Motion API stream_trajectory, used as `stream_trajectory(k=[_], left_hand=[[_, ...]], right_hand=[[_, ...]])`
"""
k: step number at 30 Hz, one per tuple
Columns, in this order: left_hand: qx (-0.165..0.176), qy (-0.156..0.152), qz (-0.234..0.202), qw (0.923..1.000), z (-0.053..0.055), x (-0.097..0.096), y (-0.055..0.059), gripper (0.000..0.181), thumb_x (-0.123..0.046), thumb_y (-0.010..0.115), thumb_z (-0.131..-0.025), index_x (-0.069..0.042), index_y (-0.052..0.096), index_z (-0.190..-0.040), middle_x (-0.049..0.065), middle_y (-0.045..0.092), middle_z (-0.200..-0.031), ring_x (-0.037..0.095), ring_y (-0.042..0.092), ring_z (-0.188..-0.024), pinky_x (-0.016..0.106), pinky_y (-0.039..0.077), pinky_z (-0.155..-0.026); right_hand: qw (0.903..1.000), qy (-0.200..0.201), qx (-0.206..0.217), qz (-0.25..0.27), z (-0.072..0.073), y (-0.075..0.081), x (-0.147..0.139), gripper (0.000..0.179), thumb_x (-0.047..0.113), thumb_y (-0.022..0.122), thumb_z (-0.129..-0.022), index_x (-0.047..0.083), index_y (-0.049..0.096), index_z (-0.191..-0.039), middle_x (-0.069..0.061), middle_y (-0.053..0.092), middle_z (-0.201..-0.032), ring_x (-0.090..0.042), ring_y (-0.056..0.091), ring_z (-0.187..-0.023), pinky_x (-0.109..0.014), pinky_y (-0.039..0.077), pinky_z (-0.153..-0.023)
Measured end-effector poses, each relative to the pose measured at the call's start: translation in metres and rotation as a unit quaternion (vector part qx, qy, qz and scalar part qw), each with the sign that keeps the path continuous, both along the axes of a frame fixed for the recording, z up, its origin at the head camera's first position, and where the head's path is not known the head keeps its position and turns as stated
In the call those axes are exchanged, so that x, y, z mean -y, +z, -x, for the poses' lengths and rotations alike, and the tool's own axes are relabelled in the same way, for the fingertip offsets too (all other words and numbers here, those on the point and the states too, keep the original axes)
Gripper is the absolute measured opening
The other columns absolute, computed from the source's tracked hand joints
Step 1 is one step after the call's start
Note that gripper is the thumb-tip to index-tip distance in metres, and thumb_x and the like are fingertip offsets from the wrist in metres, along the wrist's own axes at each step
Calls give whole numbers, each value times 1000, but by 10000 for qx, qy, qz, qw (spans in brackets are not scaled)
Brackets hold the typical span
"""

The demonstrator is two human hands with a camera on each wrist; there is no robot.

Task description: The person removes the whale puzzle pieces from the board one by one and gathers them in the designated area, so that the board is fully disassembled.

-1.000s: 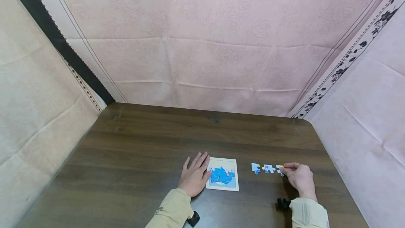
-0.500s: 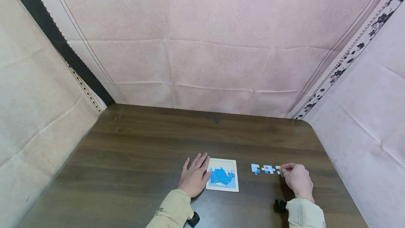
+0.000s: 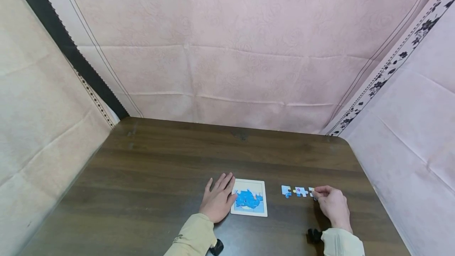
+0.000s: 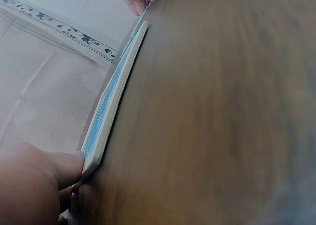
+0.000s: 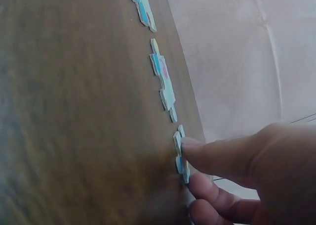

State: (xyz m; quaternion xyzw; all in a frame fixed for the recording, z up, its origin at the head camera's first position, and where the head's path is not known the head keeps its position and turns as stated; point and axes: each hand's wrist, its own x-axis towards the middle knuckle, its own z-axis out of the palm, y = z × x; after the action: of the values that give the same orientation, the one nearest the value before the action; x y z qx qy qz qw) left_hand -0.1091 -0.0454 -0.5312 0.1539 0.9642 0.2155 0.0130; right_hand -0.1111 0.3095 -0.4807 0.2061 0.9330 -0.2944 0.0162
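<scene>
A white-framed puzzle board [image 3: 261, 211] with a blue whale picture lies flat on the table. My left hand [image 3: 217, 200] rests at its left side, fingers spread and straight, the thumb over the frame's edge. To the right, three loose jigsaw pieces lie in a row: a left piece [image 3: 286, 191], a middle piece [image 3: 300, 191] and a right piece [image 5: 179, 158]. My right hand [image 3: 333, 205] pinches the right piece; in the right wrist view its thumb [image 5: 197, 151] lies on the top face and the other fingers sit at the near edge. Part of that piece is hidden.
The dark wooden table [image 3: 160, 161] has pale cloth hangings on its far side [image 3: 231, 70], left side [image 3: 42, 129] and right side [image 3: 412, 137]. A black wrist device [image 3: 314, 235] is by the right sleeve, another black device [image 3: 216, 247] by the left.
My right hand has shifted slightly left with the right jigsaw piece, covering more of it. The left hand and the board stay in place.
</scene>
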Motion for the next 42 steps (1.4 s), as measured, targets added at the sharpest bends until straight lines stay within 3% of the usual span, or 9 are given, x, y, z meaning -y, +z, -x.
stream_trajectory(k=[11,18,23,29,42], left_hand=[[-33,-24,-56,10000,-2,0,4,59,-43,50,-100,-13,39,-150,3,32,-157,26,22,-146,60,13,-114],[-38,-31,-3,10000,-2,1,6,59,-43,49,-100,-13,39,-150,3,32,-157,26,22,-146,60,13,-114],[-44,-35,-18,10000,-2,1,6,58,-42,49,-101,-13,39,-150,3,31,-157,25,22,-146,59,13,-114],[-14,-57,19,10000,-2,1,6,59,-43,48,-101,-13,38,-151,3,31,-157,25,21,-146,59,13,-114],[140,9,43,9999,-1,0,6,61,-46,49,-100,-15,37,-151,2,29,-158,26,19,-147,59,10,-114]], right_hand=[[9986,112,-506,-42,-3,-4,-4,25,25,64,-93,2,71,-98,-4,68,-81,-22,58,-75,-31,41,-61],[9978,33,-667,13,-4,3,9,28,28,63,-95,2,69,-104,-8,67,-86,-23,57,-73,-31,41,-59],[9960,238,-860,71,0,11,34,25,26,63,-95,4,69,-104,-8,66,-87,-21,56,-71,-31,42,-58],[9910,786,-1070,183,5,15,71,21,24,65,-95,4,69,-101,-7,64,-85,-19,56,-69,-31,45,-57],[9744,1874,-1066,632,6,9,162,12,17,71,-90,12,70,-101,0,57,-88,-16,52,-75,-24,51,-64]])
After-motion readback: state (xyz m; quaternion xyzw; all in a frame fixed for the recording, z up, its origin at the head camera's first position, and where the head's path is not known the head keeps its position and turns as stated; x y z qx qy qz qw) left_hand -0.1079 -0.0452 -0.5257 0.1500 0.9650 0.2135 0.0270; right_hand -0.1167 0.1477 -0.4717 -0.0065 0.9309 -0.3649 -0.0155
